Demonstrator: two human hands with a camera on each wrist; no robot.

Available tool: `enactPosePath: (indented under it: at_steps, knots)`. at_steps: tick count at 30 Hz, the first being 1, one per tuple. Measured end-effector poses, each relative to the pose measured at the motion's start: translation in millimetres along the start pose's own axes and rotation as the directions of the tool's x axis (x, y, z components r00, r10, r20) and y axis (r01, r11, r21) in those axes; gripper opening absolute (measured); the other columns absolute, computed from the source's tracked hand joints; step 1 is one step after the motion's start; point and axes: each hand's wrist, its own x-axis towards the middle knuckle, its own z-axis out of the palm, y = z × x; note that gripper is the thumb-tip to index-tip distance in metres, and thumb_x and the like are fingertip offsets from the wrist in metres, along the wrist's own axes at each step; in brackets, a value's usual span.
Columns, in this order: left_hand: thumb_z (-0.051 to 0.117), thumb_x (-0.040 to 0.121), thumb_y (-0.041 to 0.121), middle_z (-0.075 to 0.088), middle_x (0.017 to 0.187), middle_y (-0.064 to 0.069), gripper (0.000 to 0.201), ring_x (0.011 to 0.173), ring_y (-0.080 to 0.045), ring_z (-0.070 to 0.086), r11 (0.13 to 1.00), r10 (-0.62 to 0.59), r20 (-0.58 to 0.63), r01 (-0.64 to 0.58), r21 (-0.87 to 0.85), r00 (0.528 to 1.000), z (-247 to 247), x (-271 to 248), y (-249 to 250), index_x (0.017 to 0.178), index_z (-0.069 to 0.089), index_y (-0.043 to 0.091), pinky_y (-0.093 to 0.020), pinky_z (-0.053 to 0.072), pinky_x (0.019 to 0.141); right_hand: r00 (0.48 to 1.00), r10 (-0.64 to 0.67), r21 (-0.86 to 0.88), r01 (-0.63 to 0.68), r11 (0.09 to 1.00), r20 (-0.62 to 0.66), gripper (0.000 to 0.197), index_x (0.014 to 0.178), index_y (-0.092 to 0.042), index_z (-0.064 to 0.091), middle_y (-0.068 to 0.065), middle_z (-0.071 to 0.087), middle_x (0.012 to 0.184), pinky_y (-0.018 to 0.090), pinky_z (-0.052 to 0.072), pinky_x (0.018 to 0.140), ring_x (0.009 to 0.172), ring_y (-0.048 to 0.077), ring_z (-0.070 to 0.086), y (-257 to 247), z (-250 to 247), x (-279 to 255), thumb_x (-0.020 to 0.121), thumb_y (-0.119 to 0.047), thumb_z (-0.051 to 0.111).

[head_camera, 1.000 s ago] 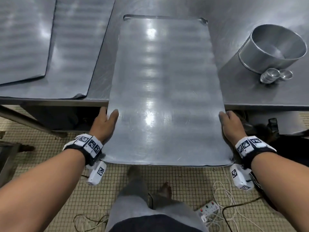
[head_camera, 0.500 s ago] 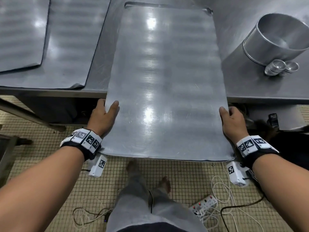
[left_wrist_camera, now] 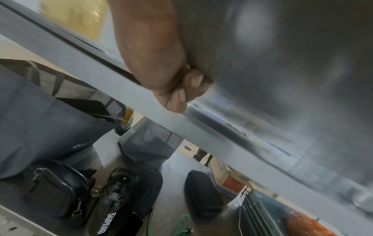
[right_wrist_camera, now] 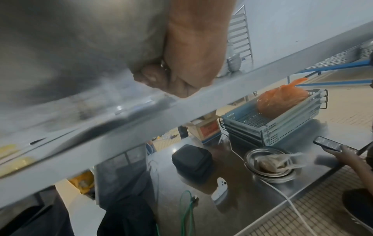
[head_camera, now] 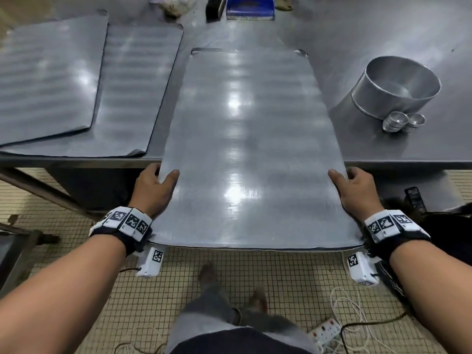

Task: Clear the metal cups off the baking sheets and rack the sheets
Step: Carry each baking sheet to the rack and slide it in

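Note:
A bare baking sheet (head_camera: 245,149) hangs half off the table's front edge. My left hand (head_camera: 155,190) grips its left edge, thumb on top and fingers curled beneath (left_wrist_camera: 181,89). On the opposite edge my right hand (head_camera: 355,192) holds it the same way, fingers tucked under (right_wrist_camera: 161,79). Two more sheets (head_camera: 84,83) lie overlapped at the table's left. A small stack of metal cups (head_camera: 394,121) and another cup (head_camera: 416,120) stand on the table at the right.
A round metal pan (head_camera: 398,85) sits behind the cups. A blue container (head_camera: 249,8) stands at the table's far edge. On the tiled floor lie a power strip (head_camera: 324,330) and cables. Bags, baskets and a bowl fill the shelf under the table (right_wrist_camera: 268,161).
The sheet has slid toward me, farther off the table's edge, with both hands keeping their grip. My head has tilted up, showing more of the table.

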Motion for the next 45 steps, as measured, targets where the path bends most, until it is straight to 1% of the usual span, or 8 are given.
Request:
enactPosePath:
  at_steps: [6, 11, 17, 28, 33, 35, 38, 45]
  knots:
    - [0.067, 0.095, 0.034, 0.073, 0.095, -0.002, 0.025, 0.085, -0.015, 0.069, 0.997, 0.061, -0.093, -0.066, -0.049, 0.994, -33, -4, 26, 0.106, 0.065, 0.012, -0.033, 0.054, 0.080, 0.993, -0.117, 0.040, 0.117, 0.992, 0.002, 0.020, 0.090, -0.013, 0.066, -0.007, 0.067, 0.079, 0.008, 0.043, 0.060, 0.065, -0.005, 0.062, -56, -6, 6, 0.092, -0.032, 0.069]
    - [0.069, 0.091, 0.045, 0.073, 0.109, -0.005, 0.043, 0.099, -0.020, 0.069, 0.995, 0.076, -0.227, -0.087, -0.039, 0.971, -90, 3, 46, 0.118, 0.065, 0.012, -0.037, 0.054, 0.090, 0.982, -0.191, 0.010, 0.191, 0.981, 0.005, 0.027, 0.089, -0.019, 0.062, -0.014, 0.062, 0.075, 0.026, 0.041, 0.071, 0.079, 0.016, 0.062, -131, 7, 22, 0.088, -0.045, 0.070]
    - [0.073, 0.087, 0.047, 0.071, 0.108, -0.005, 0.043, 0.097, -0.023, 0.067, 0.994, 0.108, -0.426, -0.108, 0.024, 0.898, -190, 14, 70, 0.109, 0.063, 0.011, -0.032, 0.050, 0.084, 0.909, -0.409, 0.119, 0.400, 0.909, 0.073, 0.037, 0.113, -0.008, 0.065, 0.005, 0.068, 0.101, 0.025, 0.042, 0.078, 0.088, 0.018, 0.062, -246, 47, 46, 0.090, -0.037, 0.071]
    - [0.066, 0.088, 0.050, 0.073, 0.103, -0.009, 0.045, 0.094, -0.028, 0.068, 0.988, 0.145, -0.789, -0.045, 0.148, 0.597, -391, -16, 58, 0.110, 0.066, 0.011, -0.042, 0.054, 0.086, 0.686, -0.713, 0.302, 0.656, 0.692, 0.142, 0.033, 0.105, -0.013, 0.067, 0.010, 0.071, 0.100, 0.039, 0.054, 0.085, 0.091, 0.025, 0.067, -458, 190, 44, 0.090, -0.042, 0.066]
    - [0.064, 0.097, 0.028, 0.067, 0.094, -0.002, 0.026, 0.090, -0.019, 0.061, 0.985, 0.124, -0.893, 0.057, 0.165, 0.433, -449, -59, 48, 0.112, 0.065, 0.007, -0.021, 0.039, 0.074, 0.588, -0.787, 0.405, 0.683, 0.607, 0.188, 0.043, 0.108, -0.011, 0.068, 0.008, 0.068, 0.097, 0.034, 0.049, 0.089, 0.096, 0.026, 0.066, -522, 260, 19, 0.089, -0.049, 0.064]
    - [0.061, 0.099, 0.023, 0.062, 0.083, 0.006, 0.014, 0.087, -0.018, 0.058, 0.979, 0.115, -0.918, 0.110, 0.169, 0.380, -462, -81, 46, 0.108, 0.063, 0.012, -0.017, 0.036, 0.070, 0.527, -0.822, 0.453, 0.691, 0.563, 0.218, 0.035, 0.107, -0.012, 0.067, 0.008, 0.065, 0.092, 0.029, 0.046, 0.082, 0.093, 0.026, 0.064, -546, 282, 4, 0.091, -0.044, 0.064]
    - [0.059, 0.100, 0.029, 0.066, 0.094, -0.005, 0.024, 0.090, -0.019, 0.057, 0.966, 0.094, -0.951, 0.203, 0.158, 0.293, -474, -116, 42, 0.112, 0.064, 0.008, -0.022, 0.036, 0.075, 0.441, -0.848, 0.521, 0.670, 0.528, 0.294, 0.025, 0.109, -0.012, 0.064, 0.008, 0.061, 0.092, 0.018, 0.035, 0.067, 0.087, 0.020, 0.058, -575, 308, -20, 0.096, -0.033, 0.063]
    - [0.059, 0.098, 0.038, 0.070, 0.103, -0.008, 0.029, 0.095, -0.027, 0.066, 0.942, -0.025, -0.995, 0.334, 0.008, 0.096, -448, -190, 34, 0.109, 0.063, 0.012, -0.037, 0.052, 0.084, 0.179, -0.895, 0.678, 0.597, 0.429, 0.409, 0.020, 0.101, -0.020, 0.062, -0.001, 0.066, 0.088, 0.025, 0.041, 0.075, 0.082, 0.016, 0.062, -610, 380, -49, 0.095, -0.039, 0.061]
